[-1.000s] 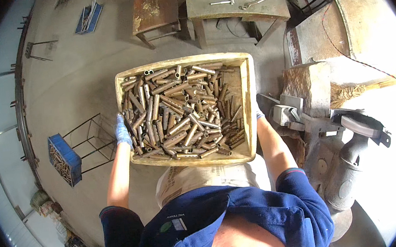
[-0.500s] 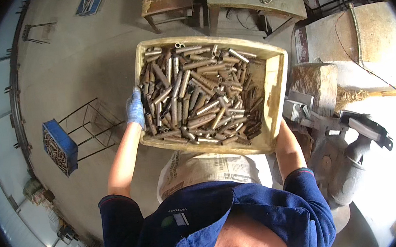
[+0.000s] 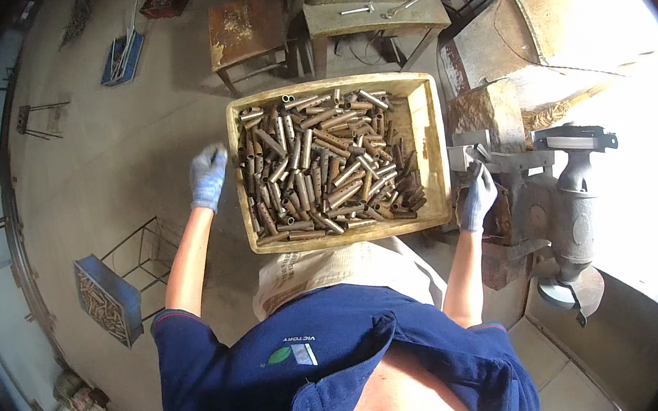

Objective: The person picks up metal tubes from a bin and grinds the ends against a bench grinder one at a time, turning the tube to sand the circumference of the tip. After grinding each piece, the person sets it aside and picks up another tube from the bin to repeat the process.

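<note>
A yellowish plastic crate (image 3: 427,140) filled with several short rusty metal tubes (image 3: 325,166) rests in front of me, above a pale printed sack (image 3: 335,268). My left hand (image 3: 207,177), in a blue-grey glove, hovers a little left of the crate with its fingers apart and holds nothing. My right hand (image 3: 477,195), also gloved, is just off the crate's right front corner. It too has nothing in it and is close to the grey machine.
A grey metal machine with a vise-like head (image 3: 573,190) stands at the right. At the back are a rusty stool (image 3: 244,27) and a workbench with wrenches (image 3: 374,11). A blue bin of small parts on a wire stand (image 3: 104,298) is at the left.
Both hands gripped the crate's sides before and carried it. Now the crate is set down and both hands have let go and moved outward.
</note>
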`<state>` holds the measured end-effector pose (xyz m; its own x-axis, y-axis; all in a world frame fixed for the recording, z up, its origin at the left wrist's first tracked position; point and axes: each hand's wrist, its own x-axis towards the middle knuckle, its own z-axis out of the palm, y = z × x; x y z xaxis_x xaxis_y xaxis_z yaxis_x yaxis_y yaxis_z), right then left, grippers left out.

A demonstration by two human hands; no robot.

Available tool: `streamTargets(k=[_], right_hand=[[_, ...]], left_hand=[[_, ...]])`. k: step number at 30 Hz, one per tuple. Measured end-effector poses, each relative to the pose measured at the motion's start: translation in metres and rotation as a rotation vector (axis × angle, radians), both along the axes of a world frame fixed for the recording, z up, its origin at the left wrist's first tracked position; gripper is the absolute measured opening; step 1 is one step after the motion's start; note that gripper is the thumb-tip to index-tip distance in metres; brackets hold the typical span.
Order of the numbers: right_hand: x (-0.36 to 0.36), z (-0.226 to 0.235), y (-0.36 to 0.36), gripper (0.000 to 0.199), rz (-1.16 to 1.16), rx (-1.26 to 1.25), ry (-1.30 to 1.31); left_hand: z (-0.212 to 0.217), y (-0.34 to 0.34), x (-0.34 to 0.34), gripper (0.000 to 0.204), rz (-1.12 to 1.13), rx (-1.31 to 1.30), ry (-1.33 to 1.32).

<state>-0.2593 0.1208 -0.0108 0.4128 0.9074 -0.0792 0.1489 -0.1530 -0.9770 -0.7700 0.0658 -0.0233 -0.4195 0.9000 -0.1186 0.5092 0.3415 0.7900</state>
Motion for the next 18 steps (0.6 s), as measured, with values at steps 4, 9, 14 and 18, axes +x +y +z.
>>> streamTargets(k=[4, 9, 14, 18], right_hand=[[-0.017, 0.029, -0.051, 0.022, 0.043, 0.077, -0.007], [-0.03, 0.054, -0.097, 0.019, 0.286, 0.156, -0.099], [-0.007, 0.063, -0.14, 0.018, 0.244, 0.073, -0.033], [0.023, 0.059, -0.169, 0.018, 0.232, 0.059, -0.165]], left_hand=[[0.055, 0.057, 0.077, 0.033, -0.332, 0.212, 0.119], [0.053, 0.104, 0.164, 0.03, -0.745, -0.114, 0.841], [0.022, 0.103, 0.184, 0.028, -0.89, -0.207, 1.165], [0.021, 0.106, 0.189, 0.027, -0.827, -0.235, 1.148]])
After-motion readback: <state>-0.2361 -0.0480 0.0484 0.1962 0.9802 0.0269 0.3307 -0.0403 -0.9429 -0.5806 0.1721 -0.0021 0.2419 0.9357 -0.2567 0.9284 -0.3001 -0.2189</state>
